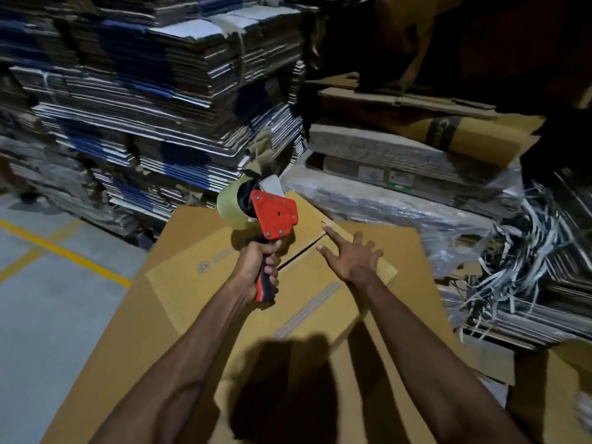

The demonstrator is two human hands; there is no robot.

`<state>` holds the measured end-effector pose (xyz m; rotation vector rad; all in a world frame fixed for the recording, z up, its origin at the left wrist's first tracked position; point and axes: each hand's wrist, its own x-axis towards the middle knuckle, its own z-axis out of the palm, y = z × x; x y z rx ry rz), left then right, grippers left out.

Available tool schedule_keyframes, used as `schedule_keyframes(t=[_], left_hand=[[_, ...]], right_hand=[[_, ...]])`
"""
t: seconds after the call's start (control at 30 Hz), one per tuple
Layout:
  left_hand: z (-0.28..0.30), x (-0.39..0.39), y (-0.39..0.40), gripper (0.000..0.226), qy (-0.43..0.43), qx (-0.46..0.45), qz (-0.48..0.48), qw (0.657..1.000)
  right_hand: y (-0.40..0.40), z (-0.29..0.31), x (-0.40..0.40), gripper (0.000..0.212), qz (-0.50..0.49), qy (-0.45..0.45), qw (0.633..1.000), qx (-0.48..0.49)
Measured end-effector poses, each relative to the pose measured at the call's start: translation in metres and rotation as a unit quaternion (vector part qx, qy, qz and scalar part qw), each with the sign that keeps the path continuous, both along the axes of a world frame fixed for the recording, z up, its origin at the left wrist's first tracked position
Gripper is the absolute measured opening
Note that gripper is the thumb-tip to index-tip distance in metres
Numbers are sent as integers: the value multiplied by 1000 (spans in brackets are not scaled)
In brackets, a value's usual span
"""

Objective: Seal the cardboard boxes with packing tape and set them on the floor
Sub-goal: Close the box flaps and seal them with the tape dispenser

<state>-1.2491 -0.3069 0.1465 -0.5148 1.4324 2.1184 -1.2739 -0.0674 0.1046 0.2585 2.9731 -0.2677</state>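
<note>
The cardboard box sat in the middle of the head view, its brown top flaps folded shut and meeting along a dark seam that ran diagonally away from the person. A faint round logo and some grey printed stripes showed on the flaps. The box rested on wider sheets of flat cardboard, which lay over whatever stood below (what carried them could not be told).

The left hand gripped the black and orange handle of a tape dispenser, fingers curled fully round it. The dispenser was held upright above the far end of the seam, its red plate facing the camera and a roll of clear packing tape mounted on its left side. Whether its front edge touched the box could not be told.

The right hand lay flat on the right flap just beside the seam, fingers spread and straight, holding nothing and pressing on the cardboard. Both forearms reached in from the bottom of the view, and a dark shadow fell across the near cardboard.

Behind the box rose tall stacks of flattened cartons, some blue-edged. To the right lay plastic-wrapped bundles and a tangle of loose strapping. At left the grey floor carried yellow painted lines.
</note>
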Motion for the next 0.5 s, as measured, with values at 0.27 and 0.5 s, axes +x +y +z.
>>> schedule_keyframes(t=[0.27,0.5], left_hand=[[11,2,23,33,2,-5,-78,997],[18,19,27,34,15,10,-140,990]], right_hand=[[-8,-13,60,70,-114,45,992,-31],[-25,-11,109,70,-150,29,988,-3]])
